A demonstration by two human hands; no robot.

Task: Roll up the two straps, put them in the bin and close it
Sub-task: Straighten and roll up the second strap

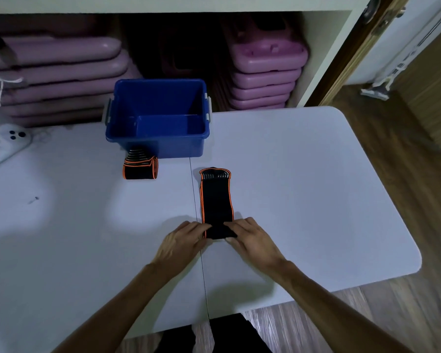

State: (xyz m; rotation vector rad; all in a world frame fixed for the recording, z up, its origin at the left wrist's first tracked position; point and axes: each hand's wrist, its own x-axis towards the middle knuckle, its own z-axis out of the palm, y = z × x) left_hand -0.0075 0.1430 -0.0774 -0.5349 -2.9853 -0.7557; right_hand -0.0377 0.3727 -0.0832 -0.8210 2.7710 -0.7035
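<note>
Between both sets of fingers (206,228) sits the near end of the flat strap (216,200), pinched to start rolling; beyond them, the rolled strap (140,168) waits beside the bin (158,146) (lid unseen).

Both arms stretched forward, bare. Left hand (182,242) and right hand (252,239) close together, palms down, fingers curled and pinching the near end of the strap (216,202).
</note>
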